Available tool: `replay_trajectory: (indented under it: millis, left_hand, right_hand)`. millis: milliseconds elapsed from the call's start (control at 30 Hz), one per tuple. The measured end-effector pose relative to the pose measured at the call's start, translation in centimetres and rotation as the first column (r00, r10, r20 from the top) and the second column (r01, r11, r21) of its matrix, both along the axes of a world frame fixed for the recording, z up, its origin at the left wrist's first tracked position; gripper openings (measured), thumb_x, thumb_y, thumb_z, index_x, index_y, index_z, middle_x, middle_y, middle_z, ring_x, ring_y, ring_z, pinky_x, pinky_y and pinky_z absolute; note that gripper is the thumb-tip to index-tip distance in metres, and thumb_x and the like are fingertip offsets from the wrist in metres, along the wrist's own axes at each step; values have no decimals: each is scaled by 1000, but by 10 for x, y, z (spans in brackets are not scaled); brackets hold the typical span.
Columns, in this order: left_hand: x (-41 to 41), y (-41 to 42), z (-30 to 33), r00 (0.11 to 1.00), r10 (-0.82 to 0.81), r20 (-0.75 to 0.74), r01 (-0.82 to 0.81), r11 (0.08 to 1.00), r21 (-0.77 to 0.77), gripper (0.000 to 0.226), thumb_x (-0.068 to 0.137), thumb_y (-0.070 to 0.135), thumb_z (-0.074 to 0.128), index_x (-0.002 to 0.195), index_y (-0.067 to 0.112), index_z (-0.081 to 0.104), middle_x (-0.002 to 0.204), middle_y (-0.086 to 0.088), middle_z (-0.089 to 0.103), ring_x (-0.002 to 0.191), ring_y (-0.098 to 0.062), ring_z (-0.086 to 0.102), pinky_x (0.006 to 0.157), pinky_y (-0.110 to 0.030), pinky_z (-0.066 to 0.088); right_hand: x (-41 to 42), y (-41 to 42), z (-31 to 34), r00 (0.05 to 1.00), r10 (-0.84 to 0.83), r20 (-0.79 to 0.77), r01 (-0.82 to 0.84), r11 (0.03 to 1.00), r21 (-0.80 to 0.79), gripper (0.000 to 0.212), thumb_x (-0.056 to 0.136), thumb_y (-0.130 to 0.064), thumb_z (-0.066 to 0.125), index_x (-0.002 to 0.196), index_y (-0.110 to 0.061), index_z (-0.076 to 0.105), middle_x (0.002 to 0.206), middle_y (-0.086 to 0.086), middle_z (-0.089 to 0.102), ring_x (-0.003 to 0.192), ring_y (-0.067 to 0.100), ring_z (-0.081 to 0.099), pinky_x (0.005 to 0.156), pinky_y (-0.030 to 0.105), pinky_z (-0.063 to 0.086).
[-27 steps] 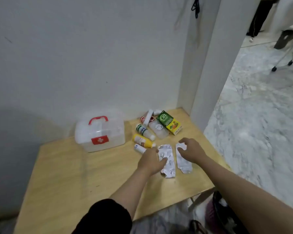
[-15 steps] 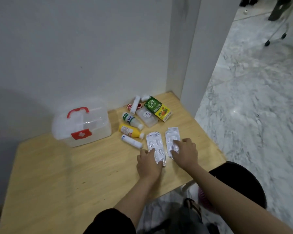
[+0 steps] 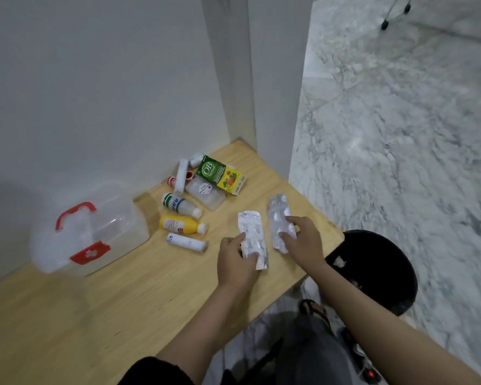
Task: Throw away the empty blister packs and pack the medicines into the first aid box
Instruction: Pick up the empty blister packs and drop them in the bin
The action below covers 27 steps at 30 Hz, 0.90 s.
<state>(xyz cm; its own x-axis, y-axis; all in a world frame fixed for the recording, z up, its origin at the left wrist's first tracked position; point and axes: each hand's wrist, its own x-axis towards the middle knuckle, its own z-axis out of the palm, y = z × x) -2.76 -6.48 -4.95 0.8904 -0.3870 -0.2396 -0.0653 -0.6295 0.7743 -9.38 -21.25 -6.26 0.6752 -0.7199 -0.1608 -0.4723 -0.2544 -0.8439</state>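
Note:
Two silver blister packs lie side by side on the wooden table [image 3: 100, 315]. My left hand [image 3: 235, 263] grips the near end of the left blister pack [image 3: 252, 232]. My right hand [image 3: 303, 241] has its fingers on the near end of the right blister pack [image 3: 279, 215]. The clear first aid box [image 3: 86, 232] with a red handle and red cross stands shut at the left. Medicines lie behind: a yellow bottle [image 3: 179, 225], a white bottle with green label [image 3: 179, 205], a white tube [image 3: 186, 241], a green-yellow carton [image 3: 220, 173].
A black round bin [image 3: 378, 270] stands on the marble floor just past the table's right edge. A white wall and pillar [image 3: 272, 93] close off the back. A clear pouch [image 3: 206, 194] and small tubes lie by the carton. A sandalled foot shows below the table's edge.
The view tilted down and the bin came fully into sight. Both hands slid to the near ends of the blister packs; my left hand has curled around its pack.

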Motion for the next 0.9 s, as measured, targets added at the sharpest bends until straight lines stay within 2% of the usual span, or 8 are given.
replay_trajectory:
  millis: [100, 233, 433, 533, 633, 733, 800, 900]
  left_hand:
    - [-4, -37, 12, 996, -76, 45, 77, 996, -36, 56, 76, 14, 71, 130, 11, 55, 105, 3, 45, 88, -10, 51, 72, -14, 37]
    - [-20, -107, 25, 972, -230, 48, 234, 966, -106, 57, 79, 12, 67, 133, 11, 51, 106, 4, 44, 80, -1, 51, 68, -4, 39]
    - [-68, -223, 13, 872, -490, -8, 489, 871, -51, 58, 82, 17, 65, 137, 9, 46, 112, 4, 39, 81, 7, 43, 66, 5, 31]
    - [-92, -268, -10, 808, -583, -84, 588, 807, 59, 60, 84, 21, 61, 139, 10, 42, 123, 1, 40, 90, 0, 41, 70, -2, 29]
    - [-109, -302, -43, 758, -626, -185, 651, 741, 162, 60, 85, 23, 59, 141, 10, 40, 136, -6, 39, 108, -14, 49, 83, -17, 32]
    - [-119, -326, -78, 702, -650, -291, 712, 649, 269, 63, 86, 32, 59, 142, 11, 38, 143, -12, 36, 124, -26, 46, 94, -29, 38]
    - [-122, -335, -97, 688, -642, -338, 726, 603, 331, 64, 87, 35, 56, 143, 10, 35, 145, -15, 34, 127, -28, 43, 96, -32, 38]
    - [-125, -339, -109, 695, -630, -346, 718, 593, 364, 62, 89, 36, 55, 141, 10, 36, 144, -15, 33, 124, -30, 45, 96, -33, 39]
  right_hand:
    - [-19, -28, 6, 988, -148, 52, 148, 989, 4, 42, 82, -14, 69, 121, -7, 58, 121, 10, 58, 111, 23, 56, 91, 30, 43]
    - [-57, -78, 11, 939, -340, 51, 337, 940, 58, 43, 86, -15, 62, 127, -7, 53, 130, 9, 54, 117, 24, 52, 98, 29, 39]
    - [-129, -145, -30, 849, -510, -136, 525, 844, 108, 50, 89, -15, 55, 137, -4, 42, 144, 14, 43, 132, 28, 41, 106, 34, 33]
    - [-157, -169, -60, 816, -530, -230, 569, 807, 159, 53, 89, -14, 54, 140, -5, 38, 146, 14, 41, 133, 28, 40, 105, 34, 34]
    - [-176, -194, -90, 794, -523, -311, 589, 788, 179, 54, 90, -16, 53, 141, -5, 37, 143, 15, 44, 125, 30, 48, 93, 31, 40]
    - [-194, -215, -119, 762, -489, -425, 611, 761, 219, 60, 92, -25, 51, 144, -7, 30, 147, 15, 36, 129, 31, 44, 99, 36, 39]
    - [-206, -224, -133, 735, -478, -481, 633, 739, 231, 59, 92, -27, 49, 144, -9, 29, 148, 16, 33, 128, 32, 44, 100, 39, 41]
    - [-216, -231, -145, 731, -457, -507, 626, 744, 234, 55, 94, -29, 49, 142, -10, 32, 147, 16, 34, 126, 32, 46, 98, 40, 43]
